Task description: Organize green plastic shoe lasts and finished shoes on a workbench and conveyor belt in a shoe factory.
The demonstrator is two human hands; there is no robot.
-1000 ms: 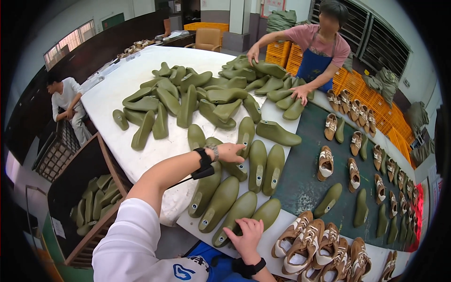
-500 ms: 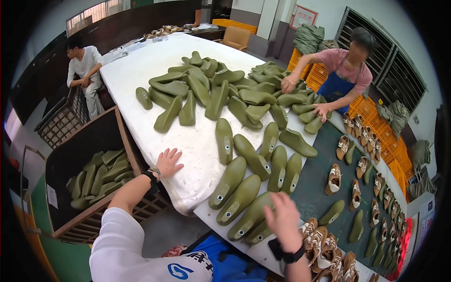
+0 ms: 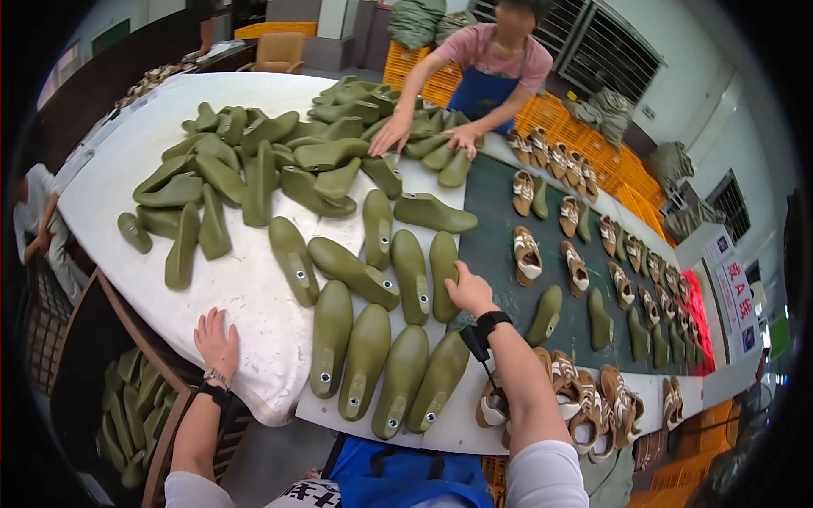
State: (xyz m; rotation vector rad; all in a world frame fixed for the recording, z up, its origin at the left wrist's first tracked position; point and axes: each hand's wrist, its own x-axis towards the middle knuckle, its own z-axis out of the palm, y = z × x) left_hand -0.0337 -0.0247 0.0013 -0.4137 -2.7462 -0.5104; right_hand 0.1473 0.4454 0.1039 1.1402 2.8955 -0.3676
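My right hand point(image 3: 472, 290) reaches over the near rows of green shoe lasts. Its fingers are curled against the right edge of one green shoe last point(image 3: 442, 269), at the border of the dark green belt. My left hand point(image 3: 218, 341) lies flat with spread fingers on the white padded table point(image 3: 262, 339), holding nothing. Directly before me four lasts stand side by side, among them a near last point(image 3: 400, 381). Behind them more lasts lie at angles, such as a tilted last point(image 3: 351, 269). Farther left is a large heap of green lasts point(image 3: 222, 178).
Across the table a co-worker's hands point(image 3: 392, 133) touch lasts. Along the dark green belt point(image 3: 495, 220) run rows of brown-and-white shoes point(image 3: 527, 256) and lasts. More shoes point(image 3: 584, 406) crowd the near right edge. A bin point(image 3: 165, 406) of lasts stands left; orange crates point(image 3: 542, 114) line the back.
The view has turned to the right. My right hand has moved forward from the near row to a last farther out. My left hand stays flat on the table.
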